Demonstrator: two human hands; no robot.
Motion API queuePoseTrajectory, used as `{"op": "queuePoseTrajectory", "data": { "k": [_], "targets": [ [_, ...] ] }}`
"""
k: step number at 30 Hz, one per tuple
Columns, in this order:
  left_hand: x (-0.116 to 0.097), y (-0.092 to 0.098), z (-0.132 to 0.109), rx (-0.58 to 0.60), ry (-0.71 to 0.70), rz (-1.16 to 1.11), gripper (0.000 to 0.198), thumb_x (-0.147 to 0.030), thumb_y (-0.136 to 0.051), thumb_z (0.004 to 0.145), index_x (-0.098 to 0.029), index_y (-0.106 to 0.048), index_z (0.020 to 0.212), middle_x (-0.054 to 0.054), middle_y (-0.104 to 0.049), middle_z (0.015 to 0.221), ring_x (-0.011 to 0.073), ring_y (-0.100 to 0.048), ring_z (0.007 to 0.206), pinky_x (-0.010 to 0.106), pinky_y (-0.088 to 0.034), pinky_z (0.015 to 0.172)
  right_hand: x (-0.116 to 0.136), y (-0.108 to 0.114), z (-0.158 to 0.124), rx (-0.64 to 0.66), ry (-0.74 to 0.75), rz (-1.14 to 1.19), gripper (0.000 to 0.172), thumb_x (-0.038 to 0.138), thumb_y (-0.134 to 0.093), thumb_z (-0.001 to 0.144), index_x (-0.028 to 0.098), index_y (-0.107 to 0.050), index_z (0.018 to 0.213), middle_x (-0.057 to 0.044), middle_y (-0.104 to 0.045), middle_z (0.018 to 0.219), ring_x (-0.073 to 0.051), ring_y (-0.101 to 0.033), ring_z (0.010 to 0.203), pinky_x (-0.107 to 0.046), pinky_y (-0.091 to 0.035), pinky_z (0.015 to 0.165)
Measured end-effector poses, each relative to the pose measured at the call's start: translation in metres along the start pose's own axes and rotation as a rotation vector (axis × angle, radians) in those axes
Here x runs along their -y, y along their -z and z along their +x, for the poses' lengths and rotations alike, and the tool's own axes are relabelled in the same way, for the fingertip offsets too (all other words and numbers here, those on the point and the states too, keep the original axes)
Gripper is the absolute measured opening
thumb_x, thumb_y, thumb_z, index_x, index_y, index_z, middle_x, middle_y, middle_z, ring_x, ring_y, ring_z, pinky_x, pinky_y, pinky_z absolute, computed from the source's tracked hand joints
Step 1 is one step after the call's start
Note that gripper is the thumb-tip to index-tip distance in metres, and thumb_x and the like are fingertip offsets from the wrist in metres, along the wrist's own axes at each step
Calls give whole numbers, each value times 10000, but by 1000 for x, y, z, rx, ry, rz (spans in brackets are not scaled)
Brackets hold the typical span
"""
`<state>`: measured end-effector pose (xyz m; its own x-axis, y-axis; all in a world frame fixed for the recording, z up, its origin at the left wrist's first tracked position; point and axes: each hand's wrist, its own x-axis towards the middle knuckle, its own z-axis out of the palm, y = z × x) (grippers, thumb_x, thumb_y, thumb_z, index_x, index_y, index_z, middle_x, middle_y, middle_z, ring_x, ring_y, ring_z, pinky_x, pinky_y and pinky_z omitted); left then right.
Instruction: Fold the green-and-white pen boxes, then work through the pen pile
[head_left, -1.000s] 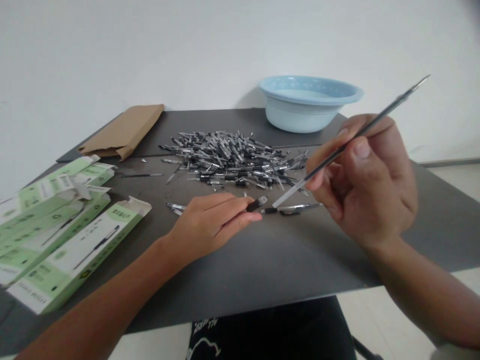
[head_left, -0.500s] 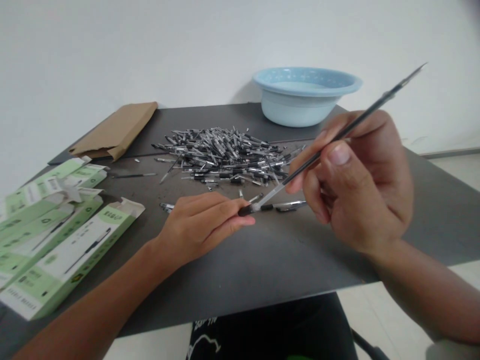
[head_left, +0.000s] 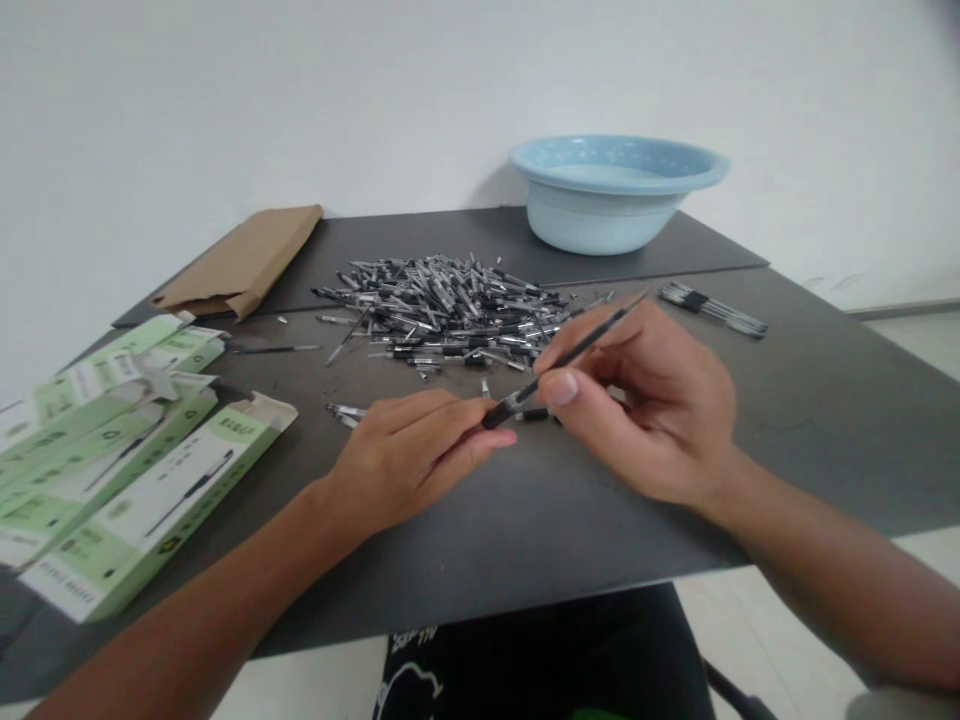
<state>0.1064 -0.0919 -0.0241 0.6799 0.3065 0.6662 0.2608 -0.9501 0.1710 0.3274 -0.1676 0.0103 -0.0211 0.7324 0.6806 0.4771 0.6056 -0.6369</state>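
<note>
left hand (head_left: 416, 450) lies low on the table (head_left: 825, 400), fingers stretched nearly flat, their tips pinching one dark pen barrel (head_left: 501, 411). right hand (head_left: 652, 420) is closed, thumb and forefinger gripping one thin refill (head_left: 581, 347). the refill slants from the barrel's mouth, between the two hands, up and to the right past the knuckles. behind the hands: one pile of pen parts (head_left: 450, 305), too many to count; one blue basin (head_left: 619, 190); one brown paper bag (head_left: 240, 260); at least four green boxes (head_left: 112, 450) at left; one small bundle of refills (head_left: 712, 308) at right.
</note>
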Motion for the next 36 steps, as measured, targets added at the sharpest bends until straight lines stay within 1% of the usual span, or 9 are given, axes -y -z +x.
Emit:
{"op": "queuePoseTrajectory", "data": {
  "k": [7, 11, 14, 17, 20, 25, 29, 32, 36],
  "targets": [
    [2, 2, 2, -45, 6, 37, 131, -295, -644, 1076, -249, -748, 1010, -11, -774, 769, 140, -706, 624, 261, -526, 603, -20, -2, 1, 19, 43, 37, 305, 398, -895, 872, 283, -679, 1052, 39, -727, 816, -88, -465, 458, -288, -376, 439],
    [6, 1, 2, -54, 40, 65, 153, -320, -657, 1076, -216, -741, 1002, -10, -780, 763, 125, -683, 593, 249, -512, 598, -35, 1, 1, -12, -9, 112, 301, 536, -732, 990, 281, -672, 1137, 16, -723, 856, -105, -501, 495, -301, -377, 470],
    [13, 1, 1, -94, 60, 80, 193, -347, -637, 1088, -199, -736, 1015, 11, -816, 841, 119, -708, 627, 240, -538, 646, -44, 2, 5, -110, -38, 134, 311, 578, -621, 1047, 281, -700, 1099, 19, -697, 812, -119, -487, 504, -318, -368, 501],
    [21, 3, 1, -163, 104, 80, 204, -361, -618, 1096, -206, -735, 1033, 5, -811, 825, 127, -729, 673, 243, -544, 682, -52, 3, 10, -162, -74, 68, 371, 605, -555, 1072, 274, -715, 1019, 13, -669, 713, -165, -567, 572, -339, -416, 575],
    [32, 8, 2, -288, 242, 72, 273, -403, -550, 1124, -215, -743, 1081, 8, -782, 794, 137, -709, 680, 270, -529, 694, -58, 7, 12, -108, -132, -55, 433, 616, -506, 1088, 276, -726, 935, 8, -653, 653, -177, -597, 595, -342, -431, 604],
    [55, 15, 2, -501, 394, 104, 423, -492, -429, 1157, -209, -731, 1241, 57, -779, 919, 171, -717, 797, 320, -529, 778, -72, 9, 11, 31, -191, -213, 487, 579, -513, 1099, 247, -728, 815, 23, -630, 598, -138, -556, 555, -310, -418, 608],
    [83, 21, -2, -639, 467, 156, 486, -580, -390, 1148, -233, -677, 1331, 60, -748, 973, 201, -725, 894, 341, -518, 814, -86, 2, 8, 25, -225, -283, 384, 574, -664, 1018, 226, -715, 864, 45, -595, 572, -124, -515, 518, -283, -388, 555],
    [102, 25, -5, -678, 509, 195, 533, -612, -347, 1150, -191, -610, 1345, 36, -700, 872, 185, -679, 768, 347, -481, 730, -94, -4, 6, 57, -196, -335, 295, 516, -757, 962, 222, -756, 930, 52, -597, 586, -120, -515, 519, -274, -397, 559],
    [115, 26, -8, -709, 512, 190, 541, -651, -330, 1140, -190, -571, 1289, 25, -669, 822, 177, -659, 711, 335, -451, 687, -94, -10, 8, 194, -42, -378, 278, 474, -747, 983, 242, -824, 1114, -18, -733, 831, -152, -603, 657, -291, -473, 648]
  ]
}}
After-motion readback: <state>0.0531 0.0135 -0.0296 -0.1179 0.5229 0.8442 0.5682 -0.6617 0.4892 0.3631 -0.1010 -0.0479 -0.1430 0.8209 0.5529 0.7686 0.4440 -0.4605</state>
